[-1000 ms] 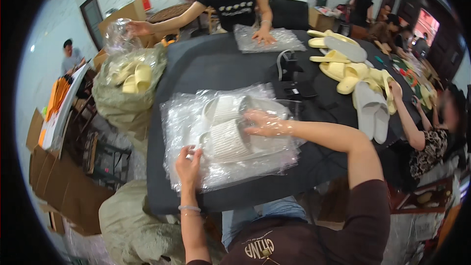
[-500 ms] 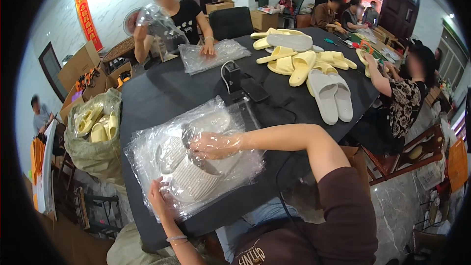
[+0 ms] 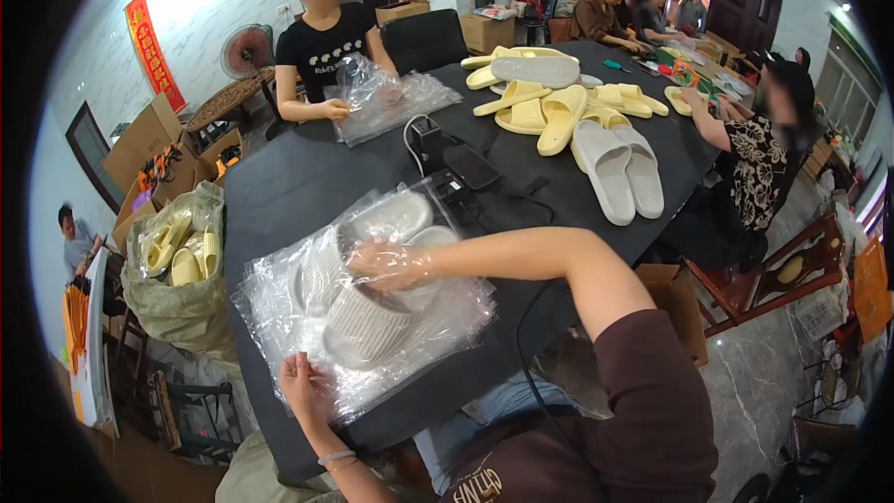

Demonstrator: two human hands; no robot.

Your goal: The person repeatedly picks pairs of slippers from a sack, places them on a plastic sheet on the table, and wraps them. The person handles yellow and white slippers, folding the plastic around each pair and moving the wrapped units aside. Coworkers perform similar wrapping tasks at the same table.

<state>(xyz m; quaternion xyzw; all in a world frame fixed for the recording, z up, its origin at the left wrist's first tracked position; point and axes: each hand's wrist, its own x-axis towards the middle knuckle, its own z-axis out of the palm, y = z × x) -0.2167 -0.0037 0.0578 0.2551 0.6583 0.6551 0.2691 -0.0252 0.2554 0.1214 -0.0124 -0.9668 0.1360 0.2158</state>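
A pair of light grey ribbed slippers (image 3: 369, 324) lies inside a clear plastic bag (image 3: 436, 312), on a stack of similar clear bags in front of me. My right hand (image 3: 377, 264) reaches into the bag from the right, under the film, at the slippers' straps. Glare on the film blurs its fingers, so its grip is unclear. At the near left corner of the stack, my left hand (image 3: 300, 384) has its fingers curled together on the bag's edge.
Yellow slippers (image 3: 562, 117) and a grey pair (image 3: 616, 172) lie at the far right of the black table (image 3: 307, 168). A phone (image 3: 472, 168) and cables sit mid-table. A sack (image 3: 177, 303) of yellow slippers stands left. Co-workers handle bags (image 3: 396, 98) opposite and slippers at right.
My right hand has shifted slightly left and up inside the bag. My left hand has moved a little down along the edge. The person opposite has lowered a bag to the table.
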